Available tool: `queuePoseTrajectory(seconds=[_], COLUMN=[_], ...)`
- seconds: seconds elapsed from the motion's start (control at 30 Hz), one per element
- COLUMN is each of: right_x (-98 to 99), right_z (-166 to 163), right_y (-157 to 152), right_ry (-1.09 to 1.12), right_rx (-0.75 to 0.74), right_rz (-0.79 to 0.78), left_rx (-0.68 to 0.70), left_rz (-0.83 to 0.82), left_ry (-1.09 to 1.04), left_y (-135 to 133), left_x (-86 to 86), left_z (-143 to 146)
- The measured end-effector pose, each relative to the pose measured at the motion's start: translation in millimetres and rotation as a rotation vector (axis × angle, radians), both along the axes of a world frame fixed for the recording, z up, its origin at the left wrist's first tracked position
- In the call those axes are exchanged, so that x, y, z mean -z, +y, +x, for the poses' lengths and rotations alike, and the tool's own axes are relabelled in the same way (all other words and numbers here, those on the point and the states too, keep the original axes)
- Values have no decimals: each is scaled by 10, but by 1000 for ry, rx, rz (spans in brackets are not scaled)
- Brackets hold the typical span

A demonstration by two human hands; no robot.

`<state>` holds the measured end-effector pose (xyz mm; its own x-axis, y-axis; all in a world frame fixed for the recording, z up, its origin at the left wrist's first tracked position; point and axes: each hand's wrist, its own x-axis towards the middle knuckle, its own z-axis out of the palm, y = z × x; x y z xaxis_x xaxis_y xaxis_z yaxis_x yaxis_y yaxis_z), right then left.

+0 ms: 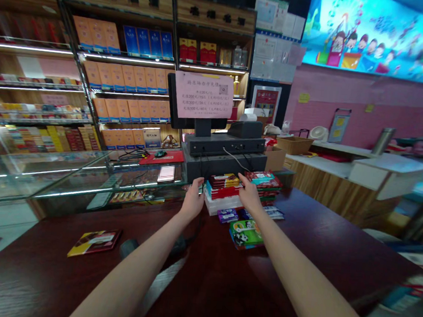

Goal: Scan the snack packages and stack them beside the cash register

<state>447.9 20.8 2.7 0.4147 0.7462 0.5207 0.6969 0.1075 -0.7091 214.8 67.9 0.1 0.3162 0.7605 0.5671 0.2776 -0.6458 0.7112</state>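
Observation:
A stack of flat snack packets [224, 191], yellow and brown on top with red and white ones below, stands on the dark table against the register base. My left hand [193, 200] is at the stack's left side, its fingers pointing up and slightly apart; nothing shows in it. At the right side, my right hand [249, 195] touches the packets with its index finger stretched out; the other fingers are partly hidden. Beyond it rises a second pile of red and teal packets [267, 180]. Purple packets [227, 215] and a green panda packet [245, 232] lie in front.
A brown and yellow packet [95, 243] lies at the left of the table [199, 295]. Partly under my left forearm is a dark handheld device [129, 247]. Behind are a register with a paper sign [204, 96], a glass display counter [65, 180] and shelves of boxes.

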Motion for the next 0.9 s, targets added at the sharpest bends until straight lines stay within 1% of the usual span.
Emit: queuePoseTrajectory(seconds=[0.2, 0.47, 0.7, 0.9], right_x=[5, 78, 192, 233], right_z=[-165, -610, -998, -1328], right_y=[-148, -200, -143, -131], right_ry=[-62, -90, -71, -84], right_rx=[-17, -104, -240, -288], right_rz=[75, 109, 78, 5], left_rx=[-68, -150, -224, -246], left_rz=[20, 31, 19, -8], left_ry=[41, 120, 179, 213], left_y=[-19, -94, -132, -175], left_x=[24, 3, 40, 75], left_z=[-371, -1081, -1704, -2180])
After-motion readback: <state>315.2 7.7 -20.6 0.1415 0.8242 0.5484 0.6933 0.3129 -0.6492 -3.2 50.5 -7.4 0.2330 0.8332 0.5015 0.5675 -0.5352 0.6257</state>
